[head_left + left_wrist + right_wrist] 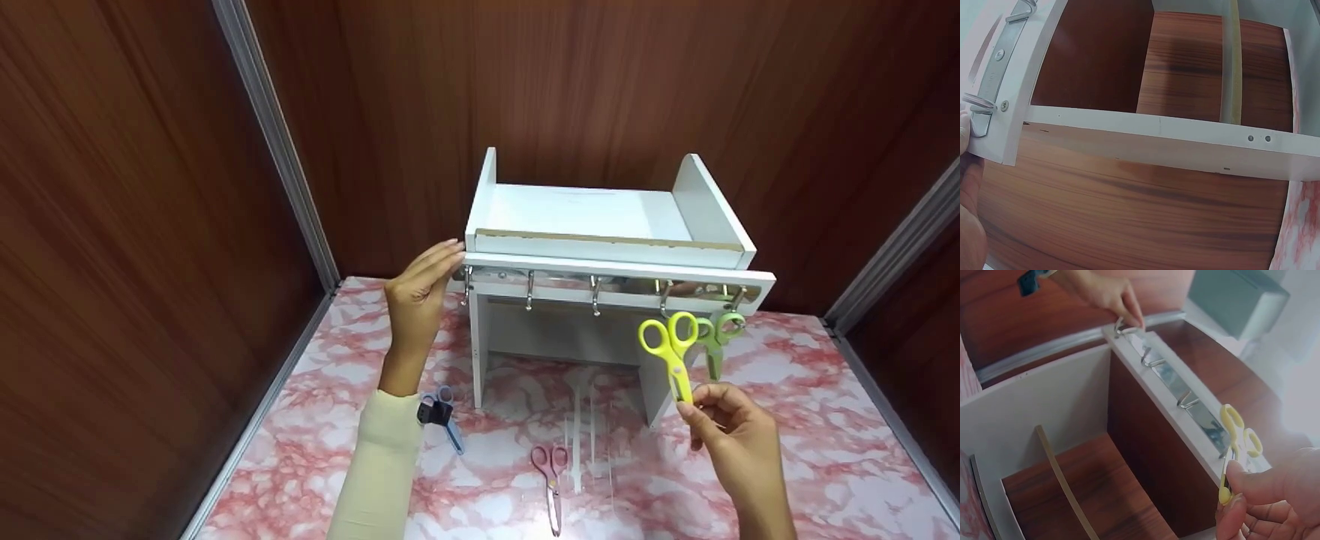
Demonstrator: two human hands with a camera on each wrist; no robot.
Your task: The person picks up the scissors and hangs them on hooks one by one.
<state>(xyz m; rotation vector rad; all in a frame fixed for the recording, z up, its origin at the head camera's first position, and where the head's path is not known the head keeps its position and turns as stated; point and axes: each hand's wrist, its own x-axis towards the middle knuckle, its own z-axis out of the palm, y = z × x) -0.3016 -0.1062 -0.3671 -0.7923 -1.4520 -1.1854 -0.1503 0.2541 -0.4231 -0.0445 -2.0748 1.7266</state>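
From where I stand, the right hand (735,435) is pinching bright yellow plastic-handled scissors (677,366) by the blade end, handle loops upward, in front of a white board with metal hooks (622,268) on a white open-topped shelf unit (712,202). The left hand (420,289) grips that board's left end, thumb at the front, seemingly to steady it. Pale green scissors (715,352) appear to hang from the rightmost hook, so I'd judge the step in hand is bringing the yellow pair to the hook beside it; whether they touch it, I can't tell. The next move calls for lining up a loop with the hook's tip, slipping it over, then letting go. Pink-handled scissors (553,472) and light blue scissors (453,435) lie on the pink-and-white marbled worktop (300,465), and I'd guess they await their turn.
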